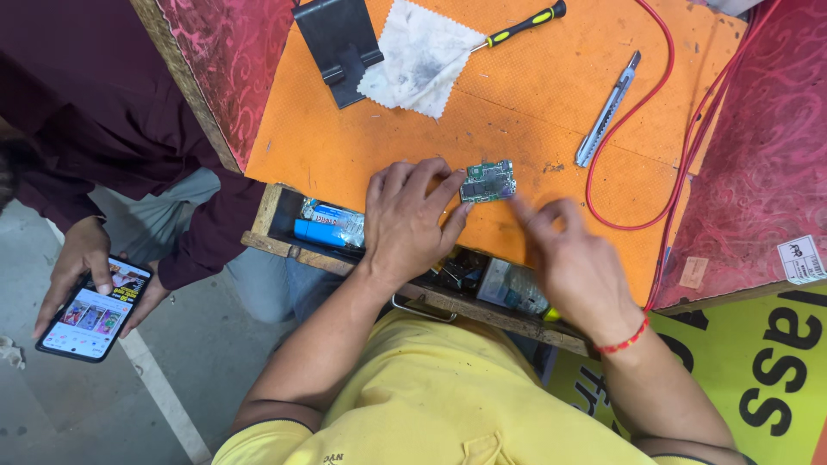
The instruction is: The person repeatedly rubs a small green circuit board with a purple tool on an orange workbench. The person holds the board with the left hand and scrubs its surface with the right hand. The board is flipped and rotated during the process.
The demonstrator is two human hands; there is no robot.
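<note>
small green circuit board (488,181) lies flat on the orange mat (534,103), near the mat's front edge, between the two hands. left hand (407,220) rests palm down on the mat just left of the board; fingers spread and loosely curved, index fingertip touching the board's left edge, pressing rather than gripping. nothing is enclosed in that hand. right hand (568,258) sits just right of and below the board, motion-blurred; fingers drawn together toward the board's lower right corner. cannot tell whether its fingertips touch the board or pinch anything. red thread band on that wrist.

surroundings: open drawer (276,220) under the mat's front edge, beneath both hands, with a blue lighter (320,232) and small clutter in it. further back on the mat, well apart from the hands: a stained white cloth (418,56), a black and yellow screwdriver (521,26) partly on the cloth, a dark phone stand (340,43), a grey utility knife (607,112), and a red cable (659,86) looping down the right side.

at left, another person in a dark sleeve holds a phone (93,310) in both hands, away from the bench.
</note>
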